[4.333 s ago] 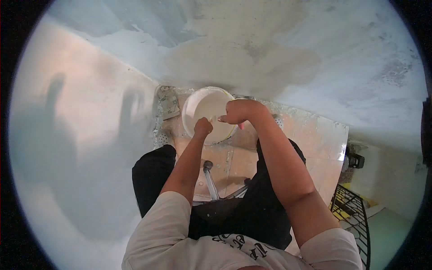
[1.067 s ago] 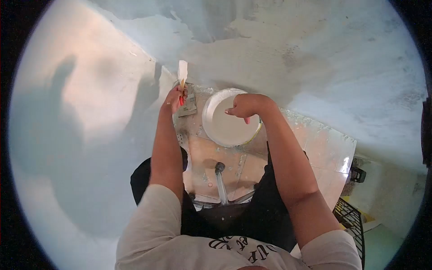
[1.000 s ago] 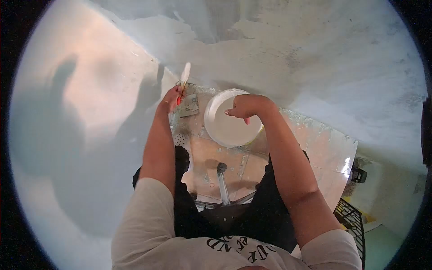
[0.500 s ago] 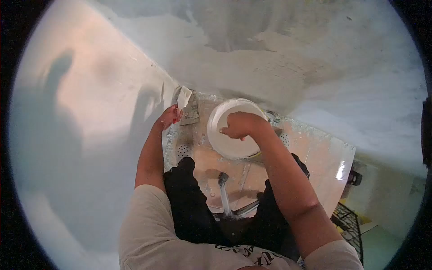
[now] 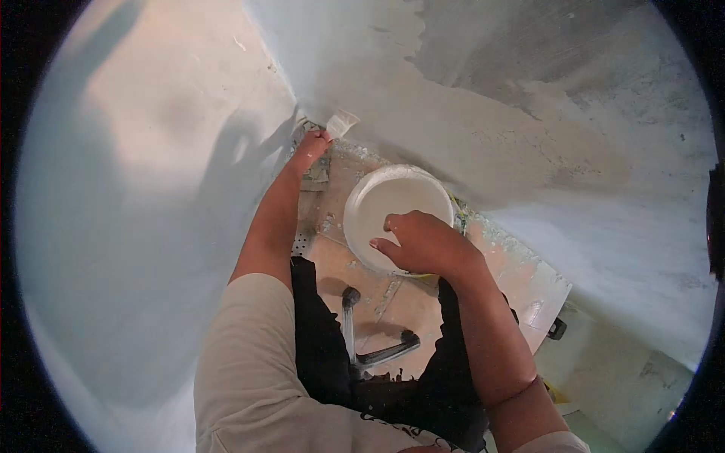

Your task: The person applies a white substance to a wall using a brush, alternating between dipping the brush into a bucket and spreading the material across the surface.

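Observation:
A putty knife [image 5: 342, 124], its flat blade coated in white, is gripped in my left hand [image 5: 312, 145], which reaches into the corner low by the walls. The blade is right at the foot of the grey wall [image 5: 468, 143]. My right hand [image 5: 427, 241] hangs over the near side of a white bucket [image 5: 353, 245], thumb and index finger apart with no tool showing between them. Its other fingers are partly hidden. Inside the bucket is a pale, smooth white mass [image 5: 400, 200].
A pale wall [image 5: 151, 189] rises close on my left and carries my shadow. Tiles with white spatter cover the floor [image 5: 332, 241]. Between my black-trousered legs shows a metal chair base [image 5: 351, 325] with casters. A dark object [image 5: 556, 328] lies past the tile edge.
My left hand has moved forward and right with the putty knife, toward the wall's foot. My right hand has shifted down and right over the bucket, its thumb and finger spreading. The view has turned.

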A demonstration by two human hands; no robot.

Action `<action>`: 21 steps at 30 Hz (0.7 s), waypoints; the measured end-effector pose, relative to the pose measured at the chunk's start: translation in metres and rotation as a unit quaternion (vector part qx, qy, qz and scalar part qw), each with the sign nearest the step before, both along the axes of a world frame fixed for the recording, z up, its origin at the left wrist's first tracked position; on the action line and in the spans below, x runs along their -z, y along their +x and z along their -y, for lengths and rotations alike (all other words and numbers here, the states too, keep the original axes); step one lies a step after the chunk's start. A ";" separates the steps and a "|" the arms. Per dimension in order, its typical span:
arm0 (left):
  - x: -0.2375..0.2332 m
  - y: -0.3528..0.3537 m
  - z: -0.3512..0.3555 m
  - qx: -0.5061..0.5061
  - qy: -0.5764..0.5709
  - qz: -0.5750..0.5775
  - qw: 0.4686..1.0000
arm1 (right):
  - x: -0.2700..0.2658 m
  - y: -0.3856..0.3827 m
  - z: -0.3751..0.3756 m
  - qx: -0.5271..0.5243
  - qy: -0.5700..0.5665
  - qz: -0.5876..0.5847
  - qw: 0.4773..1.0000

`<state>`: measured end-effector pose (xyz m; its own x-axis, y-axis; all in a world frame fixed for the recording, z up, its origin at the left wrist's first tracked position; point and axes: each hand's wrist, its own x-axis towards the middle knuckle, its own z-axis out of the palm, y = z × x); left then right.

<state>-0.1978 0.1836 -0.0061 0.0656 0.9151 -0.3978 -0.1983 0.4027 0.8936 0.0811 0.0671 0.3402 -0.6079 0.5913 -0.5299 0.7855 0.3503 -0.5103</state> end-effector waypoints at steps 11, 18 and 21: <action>0.034 0.009 0.027 0.046 0.145 -0.438 0.886 | -0.001 -0.007 0.000 -0.007 -0.042 0.043 0.998; -0.050 0.019 0.025 -0.065 -0.097 -0.480 0.869 | 0.001 -0.002 0.005 -0.018 0.000 0.000 1.000; -0.040 0.003 0.035 -0.195 0.042 -0.324 0.925 | -0.001 -0.003 0.006 -0.011 0.002 -0.004 1.000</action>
